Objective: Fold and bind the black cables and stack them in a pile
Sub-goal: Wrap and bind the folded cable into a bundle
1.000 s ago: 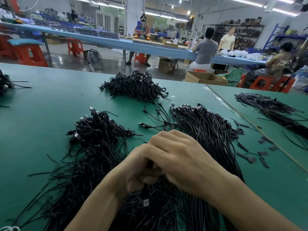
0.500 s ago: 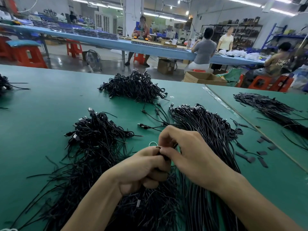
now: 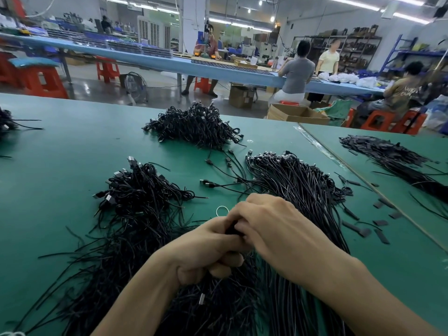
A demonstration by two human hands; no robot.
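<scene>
- Hands met low over the near middle of the green table (image 3: 60,146). The left hand (image 3: 211,248) was clenched around a folded black cable (image 3: 232,230), and the right hand (image 3: 274,229) pinched the same cable from the right side.
- Only a dark sliver of that cable showed between the two hands. Its long axis seemed to run near-to-far, though the fingers hid most of it.
- A thin white loop (image 3: 222,210) stood just beyond the fingertips on their far side. I judged that the binding step was in hand and the stacking not yet done.
- The far pile of bundled cables (image 3: 194,127) lay ahead and slightly left of the hands, well apart from them and near the table's far edge.
- A looser heap of cables with plugs (image 3: 140,190) lay to the left, nearer than the far pile and on the left hand's side.
- A sheaf of straight cables (image 3: 298,185) ran near-to-far under and beyond the right hand, which closed off that side.
- Between heap and sheaf a strip of green led towards the far pile, crossed by a few stray plugged cables (image 3: 218,184). A carry that way would likely need to pass above them.
- To the right, beyond the table seam, black strips (image 3: 388,154) lay scattered, clear of that route.
</scene>
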